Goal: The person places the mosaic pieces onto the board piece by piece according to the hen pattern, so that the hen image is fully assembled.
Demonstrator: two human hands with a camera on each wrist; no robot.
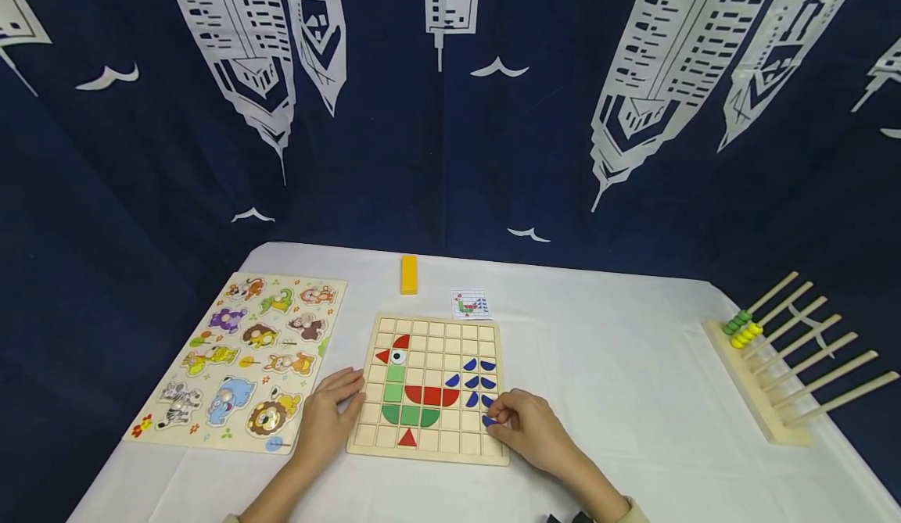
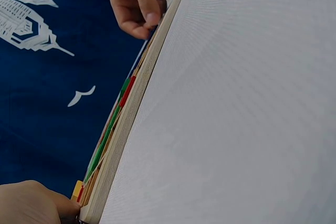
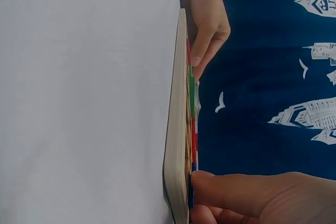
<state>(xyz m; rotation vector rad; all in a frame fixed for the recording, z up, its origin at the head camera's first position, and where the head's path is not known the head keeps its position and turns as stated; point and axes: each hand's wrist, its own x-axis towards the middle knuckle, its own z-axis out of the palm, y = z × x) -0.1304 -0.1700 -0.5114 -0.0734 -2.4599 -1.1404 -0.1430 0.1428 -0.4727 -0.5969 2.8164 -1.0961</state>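
Observation:
A wooden grid board (image 1: 429, 446) lies on the table with coloured pieces forming a bird: a red beak, green neck and body, a red wing and several blue half-round pieces at the right. My right hand (image 1: 533, 431) is at the board's right edge, thumb and forefinger pinching a blue half-round piece (image 1: 488, 421) low in the right columns. In the right wrist view the thumb (image 3: 210, 184) presses close on the blue piece. My left hand (image 1: 329, 413) rests against the board's left edge, its fingers loosely bent and touching the rim.
A small picture card (image 1: 470, 304) of the same bird lies behind the board, beside a yellow block (image 1: 409, 275). An animal puzzle board (image 1: 281, 378) lies at the left. At the right stands a wooden peg rack (image 1: 756, 386) with green and yellow beads.

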